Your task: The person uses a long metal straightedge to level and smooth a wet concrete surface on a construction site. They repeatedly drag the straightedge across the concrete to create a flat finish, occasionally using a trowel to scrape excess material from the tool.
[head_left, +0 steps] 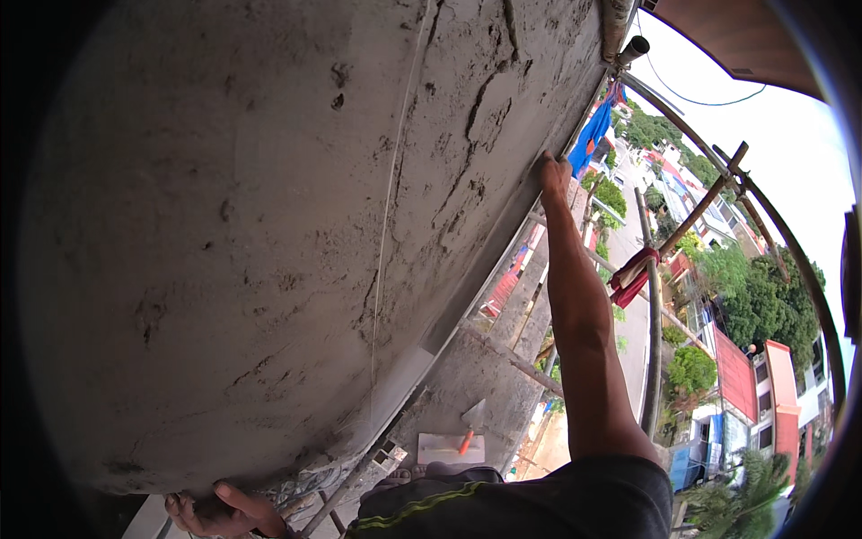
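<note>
A broad grey plastered wall (269,225), rough and pitted in places, fills the left and middle. My right arm reaches far up along its right edge. There my right hand (555,172) is closed against the edge, beside a smooth grey strip (489,260); what lies inside the fingers is hidden. At the lower left, my left hand (224,514) is curled at the wall's bottom edge, thumb on the near side, and its grip is partly hidden. A thin pale string (388,225) runs down the wall's face. Below lie a pointing trowel (469,435) with an orange handle and a flat pale board (438,448).
Scaffold poles (654,350) stand and cross at the right, with a red cloth (634,275) tied on. Blue cloth (593,139) hangs near my right hand. Planks (467,377) lie below me. Beyond the scaffold, far down, are a street, trees and roofs (736,373).
</note>
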Demonstrator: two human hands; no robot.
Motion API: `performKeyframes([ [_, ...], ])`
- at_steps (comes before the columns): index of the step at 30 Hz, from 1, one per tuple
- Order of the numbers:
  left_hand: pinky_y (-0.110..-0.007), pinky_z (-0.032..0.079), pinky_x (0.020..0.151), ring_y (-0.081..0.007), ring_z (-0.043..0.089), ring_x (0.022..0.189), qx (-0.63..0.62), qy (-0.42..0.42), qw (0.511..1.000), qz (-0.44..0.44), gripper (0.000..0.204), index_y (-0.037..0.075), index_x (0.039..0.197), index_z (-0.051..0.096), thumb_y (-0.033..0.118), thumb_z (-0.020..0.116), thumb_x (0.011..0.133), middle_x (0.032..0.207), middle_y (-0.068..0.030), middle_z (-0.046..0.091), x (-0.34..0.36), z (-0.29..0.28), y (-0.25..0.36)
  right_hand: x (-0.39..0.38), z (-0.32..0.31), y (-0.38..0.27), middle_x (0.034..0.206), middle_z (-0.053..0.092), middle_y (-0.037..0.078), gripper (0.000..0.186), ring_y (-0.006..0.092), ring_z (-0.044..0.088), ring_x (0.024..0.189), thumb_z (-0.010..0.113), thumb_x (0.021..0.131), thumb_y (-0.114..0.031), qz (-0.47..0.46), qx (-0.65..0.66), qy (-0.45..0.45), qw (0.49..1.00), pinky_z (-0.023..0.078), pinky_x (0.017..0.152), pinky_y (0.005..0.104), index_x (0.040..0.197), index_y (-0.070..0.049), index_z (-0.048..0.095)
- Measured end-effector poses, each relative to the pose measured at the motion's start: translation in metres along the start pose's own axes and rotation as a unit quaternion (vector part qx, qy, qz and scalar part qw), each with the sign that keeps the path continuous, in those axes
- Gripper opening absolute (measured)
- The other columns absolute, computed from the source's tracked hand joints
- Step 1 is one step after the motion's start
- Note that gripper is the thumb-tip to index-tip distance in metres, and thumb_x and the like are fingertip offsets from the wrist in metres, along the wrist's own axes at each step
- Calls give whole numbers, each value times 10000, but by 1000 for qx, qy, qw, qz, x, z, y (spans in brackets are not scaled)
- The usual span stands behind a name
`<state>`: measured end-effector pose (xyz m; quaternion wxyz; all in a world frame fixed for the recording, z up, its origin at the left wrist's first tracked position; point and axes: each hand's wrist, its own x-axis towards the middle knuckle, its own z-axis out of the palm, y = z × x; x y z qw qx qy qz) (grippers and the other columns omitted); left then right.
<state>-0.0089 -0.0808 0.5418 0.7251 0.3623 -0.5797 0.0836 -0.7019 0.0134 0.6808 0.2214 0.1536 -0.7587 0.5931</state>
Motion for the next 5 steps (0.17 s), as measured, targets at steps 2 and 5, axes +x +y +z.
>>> performKeyframes([
  [2,-490,356,1041,-328,357,1280,35,-5,999,37,428,-30,1205,390,234,573,922,1313,-197,336,6,-4,0,-11,6,-1,1076,627,274,550,313,632,962,599,858,-248,17,37,1,999,482,831,368,1174,193,508],
  [5,-504,338,1054,-315,342,1285,-7,13,999,38,463,-3,1221,376,238,606,900,1302,-192,344,7,-3,-5,-44,5,-8,1056,639,281,491,302,640,975,607,857,-239,139,44,-73,987,465,875,382,1164,141,554],
])
